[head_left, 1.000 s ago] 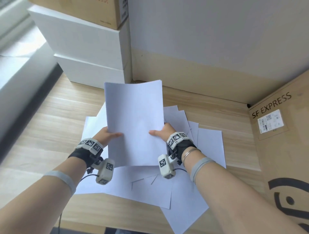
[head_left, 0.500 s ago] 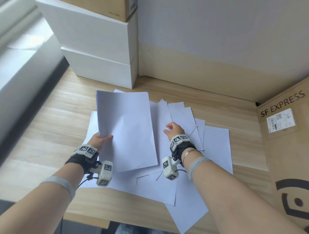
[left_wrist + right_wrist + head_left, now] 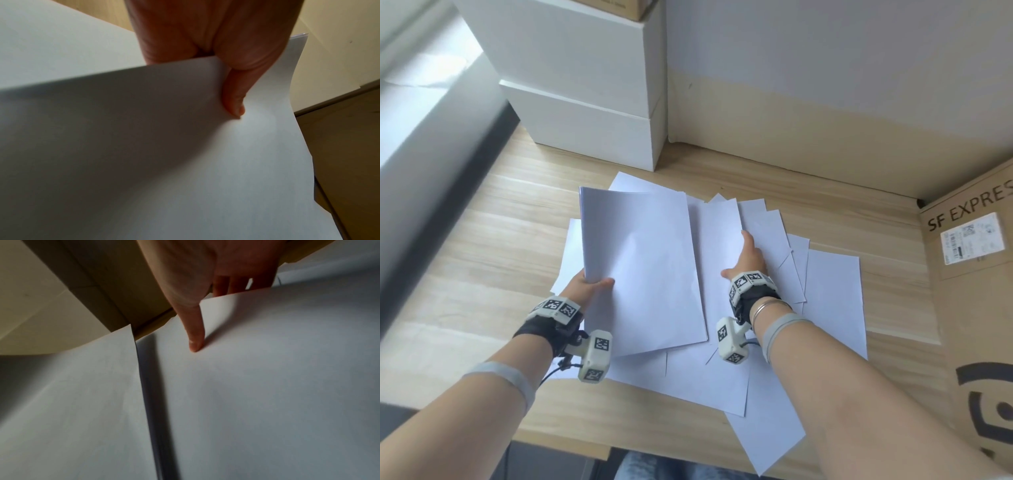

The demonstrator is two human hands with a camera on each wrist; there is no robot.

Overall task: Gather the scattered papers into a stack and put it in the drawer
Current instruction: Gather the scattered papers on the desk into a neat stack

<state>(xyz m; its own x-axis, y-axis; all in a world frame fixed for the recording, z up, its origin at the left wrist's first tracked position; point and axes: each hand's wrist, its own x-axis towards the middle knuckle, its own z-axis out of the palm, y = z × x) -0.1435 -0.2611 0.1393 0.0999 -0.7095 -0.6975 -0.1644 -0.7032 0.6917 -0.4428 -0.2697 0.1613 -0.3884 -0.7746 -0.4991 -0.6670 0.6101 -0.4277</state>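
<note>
A stack of white papers (image 3: 643,267) is lifted off the wooden table (image 3: 482,240), tilted up at its left edge. My left hand (image 3: 594,282) grips its near left corner, thumb (image 3: 234,97) on top and fingers hidden underneath. To its right, my right hand (image 3: 748,260) pinches the right edge of a loose sheet (image 3: 717,257) lying on the pile: the thumb (image 3: 195,337) presses on top and the fingers slip under the edge. More scattered sheets (image 3: 832,301) fan out across the table beneath and to the right. No drawer is in view.
Stacked white boxes (image 3: 585,102) stand at the back left against the wall. A large cardboard box (image 3: 979,308) marked SF EXPRESS borders the table on the right. One sheet (image 3: 767,435) overhangs the table's near edge. A window ledge (image 3: 421,137) runs along the left.
My right hand let go of the held stack and moved right onto a loose sheet. The left hand alone now holds the stack, which has dropped lower and shifted left.
</note>
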